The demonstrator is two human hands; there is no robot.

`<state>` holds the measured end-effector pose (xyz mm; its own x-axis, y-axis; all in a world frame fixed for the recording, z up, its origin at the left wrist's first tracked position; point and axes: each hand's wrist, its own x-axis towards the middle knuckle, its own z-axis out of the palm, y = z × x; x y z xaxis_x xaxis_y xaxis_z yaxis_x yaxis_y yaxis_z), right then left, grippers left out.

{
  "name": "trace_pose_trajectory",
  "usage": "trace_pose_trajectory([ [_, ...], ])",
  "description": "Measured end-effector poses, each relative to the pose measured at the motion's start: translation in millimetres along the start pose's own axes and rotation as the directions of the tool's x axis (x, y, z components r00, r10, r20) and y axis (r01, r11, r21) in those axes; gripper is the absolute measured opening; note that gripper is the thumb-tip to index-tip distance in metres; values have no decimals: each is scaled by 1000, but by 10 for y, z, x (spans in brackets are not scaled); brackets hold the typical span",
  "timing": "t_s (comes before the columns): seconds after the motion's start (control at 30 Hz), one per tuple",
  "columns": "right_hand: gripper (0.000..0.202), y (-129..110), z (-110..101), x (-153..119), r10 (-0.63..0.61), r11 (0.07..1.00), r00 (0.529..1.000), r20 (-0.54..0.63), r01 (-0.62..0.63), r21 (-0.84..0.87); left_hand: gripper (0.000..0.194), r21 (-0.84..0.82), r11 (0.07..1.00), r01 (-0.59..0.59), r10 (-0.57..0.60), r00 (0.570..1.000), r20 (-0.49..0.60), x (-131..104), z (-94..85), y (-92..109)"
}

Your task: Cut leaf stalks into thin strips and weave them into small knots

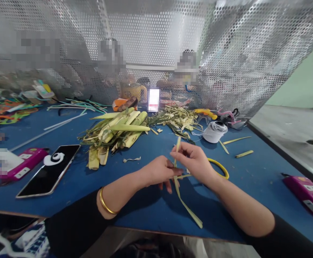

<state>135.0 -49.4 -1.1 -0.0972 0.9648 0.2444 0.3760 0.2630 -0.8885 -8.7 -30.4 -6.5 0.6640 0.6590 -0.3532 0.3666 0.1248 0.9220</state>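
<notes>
Between my two hands runs a long pale-green leaf strip (pixel 184 206), its lower end hanging toward the table's front edge. My left hand (pixel 163 172) has its fingers closed on the strip near its middle. Higher up, my right hand (pixel 190 157) pinches the same strip, whose upper tip sticks out above the fingers. A second short piece crosses the strip at the left fingertips; how the two are joined is hidden. Just behind my right wrist a yellow ring (pixel 219 167) lies on the table, partly covered by the forearm.
A pile of corn husks (pixel 119 130) lies left of centre, with shredded scraps (pixel 176 120) behind. A white thread spool (pixel 215 132) stands back right. On the left are a black phone (pixel 49 172) and a magenta power strip (pixel 24 165); another power strip (pixel 307 193) sits far right.
</notes>
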Motion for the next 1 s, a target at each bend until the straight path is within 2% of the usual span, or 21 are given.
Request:
trace_pose_trajectory([
  [0.1,16,-69,-32,-55,-119,985,977,-178,94,-144,30,-168,984,57,-73,994,-87,33,-62,19],
  [0.17,12,-91,-46,-96,-264,913,946,-190,181,-367,24,-337,940,57,-115,981,-157,61,-117,35],
  [0.23,11,-85,-39,-128,-436,745,895,-94,300,-596,18,-495,868,44,-152,972,-181,88,-168,45],
  [0.3,17,-65,-15,-142,-567,513,820,77,425,-745,20,-614,789,25,-182,964,-194,111,-206,48],
  [0.37,22,-43,19,-137,-623,299,746,234,504,-810,27,-693,721,2,-199,959,-203,129,-228,46],
  [0.43,24,-18,55,-118,-633,172,706,318,528,-832,30,-757,653,-12,-200,962,-188,140,-237,43],
  [0.5,24,17,87,-93,-626,154,700,344,543,-826,30,-808,589,-27,-199,964,-177,147,-241,42],
  [0.6,26,84,114,-63,-615,208,717,329,550,-809,27,-850,523,-62,-190,964,-187,148,-252,48],
  [0.73,29,113,99,-75,-593,199,734,331,532,-823,24,-855,507,-105,-168,961,-218,135,-287,78],
  [0.87,23,44,107,-125,-628,174,703,334,545,-820,24,-825,541,-165,-133,952,-277,120,-268,104],
  [1.0,26,8,170,-133,-632,134,639,438,647,-751,23,-793,587,-165,-98,957,-272,127,-167,62],
])
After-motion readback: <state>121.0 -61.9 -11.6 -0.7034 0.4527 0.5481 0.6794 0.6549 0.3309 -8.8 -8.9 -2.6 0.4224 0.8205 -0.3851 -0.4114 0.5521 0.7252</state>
